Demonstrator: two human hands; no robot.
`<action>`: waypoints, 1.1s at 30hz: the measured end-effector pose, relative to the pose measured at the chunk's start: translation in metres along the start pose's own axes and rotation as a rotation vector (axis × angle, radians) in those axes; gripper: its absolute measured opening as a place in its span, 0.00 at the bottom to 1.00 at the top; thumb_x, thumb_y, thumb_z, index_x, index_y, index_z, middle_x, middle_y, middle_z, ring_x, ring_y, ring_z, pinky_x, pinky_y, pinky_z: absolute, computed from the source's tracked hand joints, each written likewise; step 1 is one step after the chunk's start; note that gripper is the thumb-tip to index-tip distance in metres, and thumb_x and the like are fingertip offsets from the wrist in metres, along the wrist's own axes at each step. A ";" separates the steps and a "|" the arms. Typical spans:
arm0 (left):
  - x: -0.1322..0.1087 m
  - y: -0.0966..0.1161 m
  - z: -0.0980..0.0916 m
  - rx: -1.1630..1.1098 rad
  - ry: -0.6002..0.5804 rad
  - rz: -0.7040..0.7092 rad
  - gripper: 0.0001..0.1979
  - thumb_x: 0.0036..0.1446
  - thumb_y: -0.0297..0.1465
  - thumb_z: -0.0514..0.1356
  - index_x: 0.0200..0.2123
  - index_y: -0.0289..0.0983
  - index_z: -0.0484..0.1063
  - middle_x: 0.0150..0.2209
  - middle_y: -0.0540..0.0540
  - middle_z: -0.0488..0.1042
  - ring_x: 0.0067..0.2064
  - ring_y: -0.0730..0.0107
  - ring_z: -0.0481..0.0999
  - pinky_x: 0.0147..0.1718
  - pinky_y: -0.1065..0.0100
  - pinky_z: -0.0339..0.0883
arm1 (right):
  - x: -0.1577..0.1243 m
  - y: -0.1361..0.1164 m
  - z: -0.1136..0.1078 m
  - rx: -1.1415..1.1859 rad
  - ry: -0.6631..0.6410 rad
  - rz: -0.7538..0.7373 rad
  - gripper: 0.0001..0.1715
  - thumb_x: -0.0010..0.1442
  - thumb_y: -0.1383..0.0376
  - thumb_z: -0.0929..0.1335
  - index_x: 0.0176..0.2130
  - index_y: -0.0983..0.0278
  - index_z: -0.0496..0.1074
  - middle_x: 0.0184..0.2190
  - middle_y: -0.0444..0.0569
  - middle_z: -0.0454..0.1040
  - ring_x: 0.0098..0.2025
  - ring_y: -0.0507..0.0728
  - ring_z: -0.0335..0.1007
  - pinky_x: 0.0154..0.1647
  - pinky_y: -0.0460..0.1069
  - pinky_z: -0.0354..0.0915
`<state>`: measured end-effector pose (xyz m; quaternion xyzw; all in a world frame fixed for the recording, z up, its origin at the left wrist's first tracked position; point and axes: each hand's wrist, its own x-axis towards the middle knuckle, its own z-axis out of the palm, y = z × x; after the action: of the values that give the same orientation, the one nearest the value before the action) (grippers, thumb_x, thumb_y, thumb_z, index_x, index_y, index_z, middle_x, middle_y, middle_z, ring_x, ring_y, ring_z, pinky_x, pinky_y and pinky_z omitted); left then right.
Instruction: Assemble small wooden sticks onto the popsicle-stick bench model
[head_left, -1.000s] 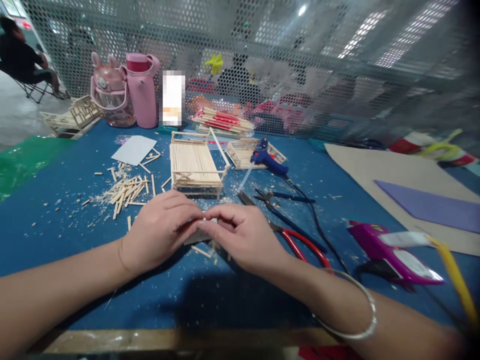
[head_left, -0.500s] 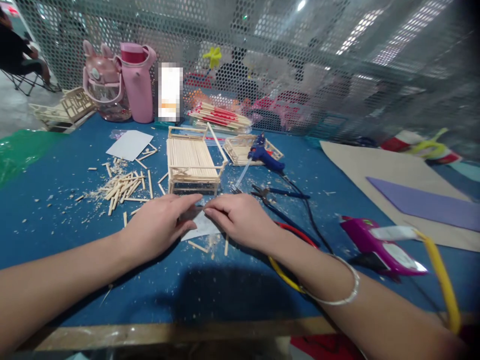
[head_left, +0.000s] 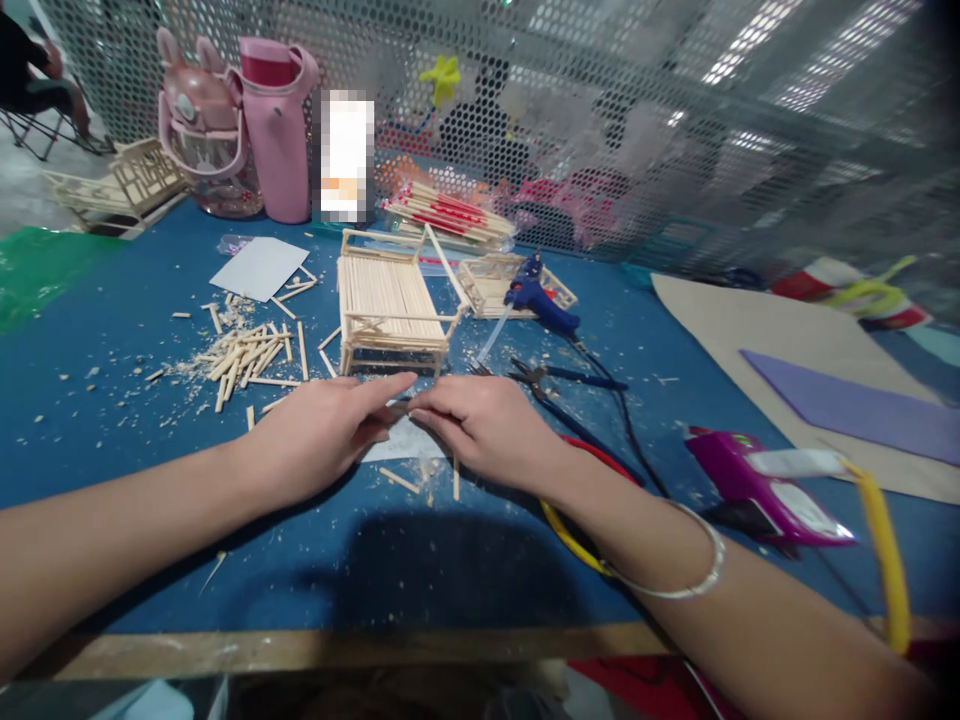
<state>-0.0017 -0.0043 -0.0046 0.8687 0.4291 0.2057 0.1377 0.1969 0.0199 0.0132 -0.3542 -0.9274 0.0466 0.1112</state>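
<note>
My left hand (head_left: 322, 432) and my right hand (head_left: 487, 428) lie close together on the blue tabletop (head_left: 150, 440), fingertips meeting over a small grey paper piece (head_left: 409, 442). Both hands' fingers are pinched on something small at the paper's top edge, too small to name. Just beyond them stands a little bed-like model of wooden sticks (head_left: 386, 305). A silver bangle (head_left: 675, 560) rings my right wrist.
Loose cut sticks (head_left: 247, 360) and sawdust lie left. A blue glue gun (head_left: 540, 305), pliers (head_left: 562, 378), a purple tool (head_left: 757, 485), cardboard with purple sheet (head_left: 847, 400) sit right. Pink bottles (head_left: 247, 130) and a mesh screen (head_left: 600, 120) stand behind. A person sits far left.
Both hands slid a little away from me towards the stick model, uncovering more of the grey paper. The view shifted slightly.
</note>
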 end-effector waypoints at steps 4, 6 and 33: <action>-0.001 0.002 -0.002 -0.018 -0.022 -0.030 0.25 0.56 0.30 0.54 0.58 0.38 0.56 0.43 0.44 0.76 0.41 0.62 0.76 0.37 0.63 0.69 | 0.000 -0.001 0.001 0.021 -0.006 -0.045 0.13 0.60 0.65 0.62 0.37 0.64 0.75 0.29 0.48 0.75 0.32 0.52 0.68 0.31 0.45 0.56; -0.001 0.001 -0.001 -0.023 -0.010 -0.043 0.26 0.56 0.31 0.55 0.58 0.39 0.56 0.42 0.45 0.77 0.41 0.62 0.76 0.38 0.63 0.69 | 0.000 -0.001 0.002 0.022 -0.014 -0.073 0.12 0.59 0.66 0.63 0.36 0.63 0.76 0.27 0.47 0.74 0.31 0.51 0.68 0.31 0.44 0.56; -0.003 0.004 0.002 0.324 -0.003 -0.011 0.26 0.58 0.35 0.53 0.59 0.42 0.52 0.34 0.48 0.77 0.33 0.60 0.77 0.26 0.65 0.66 | -0.004 -0.008 0.010 -0.165 0.040 -0.085 0.13 0.60 0.66 0.60 0.35 0.66 0.72 0.29 0.49 0.73 0.31 0.52 0.65 0.29 0.46 0.54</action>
<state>0.0003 -0.0093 -0.0056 0.8773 0.4615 0.1318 -0.0024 0.1918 0.0113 0.0039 -0.3232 -0.9399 -0.0416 0.1020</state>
